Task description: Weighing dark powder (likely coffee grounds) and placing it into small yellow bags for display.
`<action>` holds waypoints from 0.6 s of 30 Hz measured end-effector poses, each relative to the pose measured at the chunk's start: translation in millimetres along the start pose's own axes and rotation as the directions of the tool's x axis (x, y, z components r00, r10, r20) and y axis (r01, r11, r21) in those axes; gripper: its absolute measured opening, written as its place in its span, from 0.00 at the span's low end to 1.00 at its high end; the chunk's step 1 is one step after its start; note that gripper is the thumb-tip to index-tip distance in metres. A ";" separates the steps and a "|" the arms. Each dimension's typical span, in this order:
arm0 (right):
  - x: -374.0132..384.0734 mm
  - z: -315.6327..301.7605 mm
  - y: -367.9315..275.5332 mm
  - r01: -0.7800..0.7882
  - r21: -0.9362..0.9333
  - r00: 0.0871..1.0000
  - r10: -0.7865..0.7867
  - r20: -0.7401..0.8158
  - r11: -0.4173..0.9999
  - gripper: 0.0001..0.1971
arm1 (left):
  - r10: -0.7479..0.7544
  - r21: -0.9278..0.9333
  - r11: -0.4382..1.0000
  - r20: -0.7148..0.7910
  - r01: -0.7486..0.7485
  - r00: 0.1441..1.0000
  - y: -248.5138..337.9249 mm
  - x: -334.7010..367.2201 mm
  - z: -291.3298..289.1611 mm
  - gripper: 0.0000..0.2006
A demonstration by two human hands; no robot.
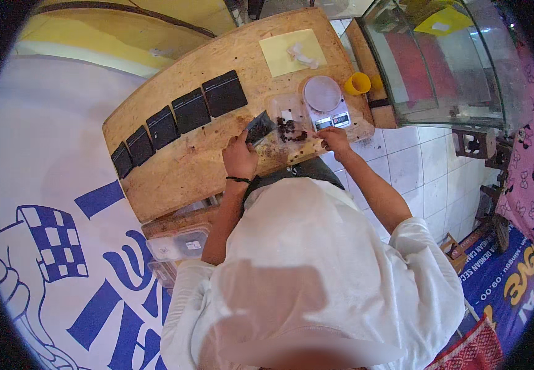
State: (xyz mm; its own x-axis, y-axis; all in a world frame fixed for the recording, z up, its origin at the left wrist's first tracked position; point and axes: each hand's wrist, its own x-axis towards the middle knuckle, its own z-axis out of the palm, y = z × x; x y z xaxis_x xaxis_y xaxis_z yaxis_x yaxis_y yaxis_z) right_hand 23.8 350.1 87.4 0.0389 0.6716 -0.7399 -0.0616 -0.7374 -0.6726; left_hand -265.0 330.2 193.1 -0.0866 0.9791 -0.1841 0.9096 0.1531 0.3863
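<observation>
My left hand (240, 155) grips a small dark pouch (259, 128) at its near-left side, just left of a clear plastic tub (287, 106). Dark brown pieces (290, 130) lie in the near part of that tub. My right hand (334, 140) is closed at the tub's right edge, close to the front of a white kitchen scale (323, 98); a thin pale tip shows at its fingers, too small to name. Nothing stands on the scale's round plate. Several flat black pouches (191, 111) lie in a row toward the left.
A yellow sheet (276, 54) with a crumpled white tissue (304, 57) lies at the back of the wooden table (180, 166). Right of the scale are a yellow cup (357, 84) and a glass case (433, 68). Lidded plastic boxes (180, 244) sit below the table's near-left edge.
</observation>
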 end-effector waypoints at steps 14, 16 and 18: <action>-61.4 35.5 -76.4 0.424 -0.005 0.897 -0.419 0.140 0.906 0.05 | 0.077 0.003 0.997 -0.078 -0.077 0.994 15.6 8.5 1.3 0.21; -68.6 50.0 -74.0 0.720 -0.495 0.661 -0.698 0.277 0.485 0.07 | 0.082 -0.009 0.997 -0.090 -0.083 0.993 16.2 9.2 3.9 0.21; -74.0 53.9 -75.9 0.762 -0.513 0.608 -0.709 0.358 0.394 0.09 | 0.083 -0.021 0.996 -0.102 -0.086 0.991 14.9 10.4 6.6 0.21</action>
State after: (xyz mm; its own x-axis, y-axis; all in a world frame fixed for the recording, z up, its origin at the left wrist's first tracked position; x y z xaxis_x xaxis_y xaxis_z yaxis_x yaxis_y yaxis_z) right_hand -28.1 360.3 193.9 -0.2899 0.9566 0.0315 0.5173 0.1842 -0.8358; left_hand -249.6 341.8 190.9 -0.0519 0.9970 -0.0581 0.9050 0.0715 0.4194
